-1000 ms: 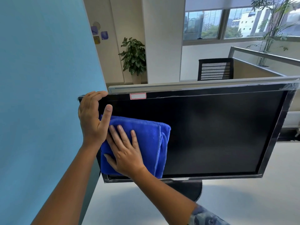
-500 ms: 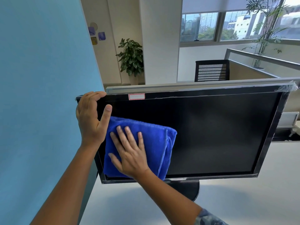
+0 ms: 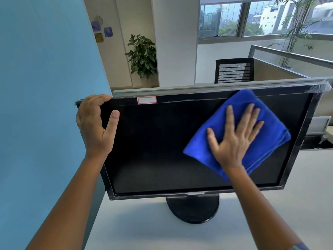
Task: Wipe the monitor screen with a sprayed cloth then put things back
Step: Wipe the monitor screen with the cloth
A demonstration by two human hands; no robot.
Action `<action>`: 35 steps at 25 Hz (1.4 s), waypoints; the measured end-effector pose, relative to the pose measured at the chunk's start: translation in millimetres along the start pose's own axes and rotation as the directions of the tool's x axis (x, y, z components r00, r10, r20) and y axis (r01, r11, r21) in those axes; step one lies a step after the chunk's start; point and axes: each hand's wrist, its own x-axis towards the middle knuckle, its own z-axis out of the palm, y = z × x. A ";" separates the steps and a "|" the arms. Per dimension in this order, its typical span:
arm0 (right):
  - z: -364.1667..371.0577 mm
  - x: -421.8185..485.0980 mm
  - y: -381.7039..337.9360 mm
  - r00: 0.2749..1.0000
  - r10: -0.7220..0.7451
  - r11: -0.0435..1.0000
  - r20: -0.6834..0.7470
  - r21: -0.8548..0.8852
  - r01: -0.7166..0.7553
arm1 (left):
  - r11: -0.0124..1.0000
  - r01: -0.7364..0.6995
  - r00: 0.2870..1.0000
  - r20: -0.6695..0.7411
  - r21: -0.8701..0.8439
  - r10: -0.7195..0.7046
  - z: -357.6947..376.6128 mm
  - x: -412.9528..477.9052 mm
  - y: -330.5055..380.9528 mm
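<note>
A black monitor [image 3: 162, 145] stands on a round base on the white desk, its dark screen facing me. My left hand [image 3: 95, 127] grips the monitor's upper left corner, fingers over the top edge and thumb on the screen. A folded blue cloth [image 3: 266, 141] lies flat against the right half of the screen. My right hand [image 3: 234, 141] presses on the cloth with its palm and spread fingers. No spray bottle is in view.
A blue partition [image 3: 45, 105] rises close on the left. The white desk [image 3: 144, 228] extends below and to the right of the monitor base [image 3: 192, 210]. Behind the monitor runs a low divider, with a black chair [image 3: 234, 70] and a potted plant [image 3: 142, 56] beyond.
My right hand has slid the blue cloth from the lower left of the screen across to the upper right. My left hand has kept its grip on the upper left corner.
</note>
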 end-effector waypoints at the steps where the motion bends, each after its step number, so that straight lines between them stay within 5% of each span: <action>1: -3.5 4.4 16.7 0.999 0.043 0.999 -0.007 -0.013 -0.043 | 1.000 -0.001 1.000 -0.013 0.003 0.001 1.3 -0.2 0.9; 6: -13.1 1.4 69.3 0.970 0.244 0.969 0.000 -0.036 -0.244 | 1.000 0.010 0.998 -0.057 0.030 -0.009 5.1 -3.0 1.6; 27: -2.8 -161.5 38.7 0.849 0.267 0.964 0.456 -0.125 -0.236 | 0.992 0.041 0.997 -0.074 0.121 -0.032 12.4 -6.0 0.4; 35: 16.1 -185.3 -51.0 0.880 0.006 1.000 0.474 0.017 -0.015 | 0.991 0.052 0.998 -0.054 0.124 -0.045 10.2 -4.5 2.0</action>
